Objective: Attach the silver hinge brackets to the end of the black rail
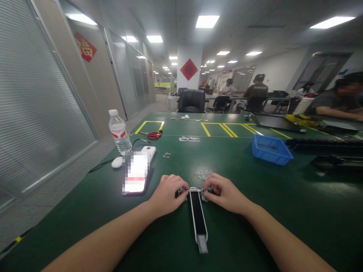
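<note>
A long narrow black piece with a white rim point(199, 215) lies on the green table in front of me, a grey tab point(202, 244) at its near end. Small metal parts stick out on both sides of its far end. My left hand point(169, 193) pinches the metal part on the left with thumb and fingertips. On the other side, my right hand point(224, 192) has its fingers closed on the right metal part point(204, 195). The fingers partly cover both parts, so their exact shape is hidden.
Left of my hands are a lit phone point(137, 173), a white mouse-like object point(117, 162) and a water bottle point(120, 132). Red-handled scissors point(154, 135), small metal rings point(166, 155) and a blue bin point(271, 150) lie farther off. People sit in the background.
</note>
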The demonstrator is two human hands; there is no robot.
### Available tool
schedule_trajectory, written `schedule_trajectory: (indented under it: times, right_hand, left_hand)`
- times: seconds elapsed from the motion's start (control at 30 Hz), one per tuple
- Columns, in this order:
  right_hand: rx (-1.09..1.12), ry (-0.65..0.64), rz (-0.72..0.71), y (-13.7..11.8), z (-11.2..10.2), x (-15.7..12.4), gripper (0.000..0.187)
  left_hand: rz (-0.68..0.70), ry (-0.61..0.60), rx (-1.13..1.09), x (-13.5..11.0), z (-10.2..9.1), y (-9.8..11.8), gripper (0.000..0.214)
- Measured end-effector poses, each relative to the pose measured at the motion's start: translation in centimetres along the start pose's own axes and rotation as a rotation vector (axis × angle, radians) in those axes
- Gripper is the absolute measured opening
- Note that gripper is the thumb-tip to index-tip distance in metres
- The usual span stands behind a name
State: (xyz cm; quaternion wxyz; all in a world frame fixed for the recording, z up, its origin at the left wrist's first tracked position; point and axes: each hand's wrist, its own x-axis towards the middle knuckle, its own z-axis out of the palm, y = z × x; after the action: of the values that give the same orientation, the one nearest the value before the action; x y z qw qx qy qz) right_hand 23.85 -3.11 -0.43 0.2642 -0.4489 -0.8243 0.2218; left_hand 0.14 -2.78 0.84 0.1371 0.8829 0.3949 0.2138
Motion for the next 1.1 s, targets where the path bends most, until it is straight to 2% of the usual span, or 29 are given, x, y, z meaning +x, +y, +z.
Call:
schedule_trajectory:
  times: [0.13,0.4,0.7,0.93,1.1]
  right_hand:
    - [-0.017,0.002,-0.01,-0.11,0.08,0.12,0.004]
    - [-0.041,-0.003,0.03,-0.28,0.44,0.34,0.019]
    - [-0.007,-0.006,-0.003,-0.15,0.18,0.04,0.001]
    - [-0.021,-0.031,0.026,-0.39,0.26,0.35,0.015]
    - [-0.014,-0.017,0.037,-0.52,0.12,0.19,0.007]
  left_hand:
    - [0.004,0.006,-0.002,-0.03,0.08,-0.05,0.009]
    - [0.005,0.011,-0.01,-0.01,0.14,-0.1,0.009]
    - [0.01,0.017,0.001,-0.08,0.29,-0.27,0.008]
    - [0.002,0.01,-0.004,-0.01,0.18,-0.09,0.009]
    - [0.006,0.003,-0.003,-0.03,0.1,-0.11,0.009]
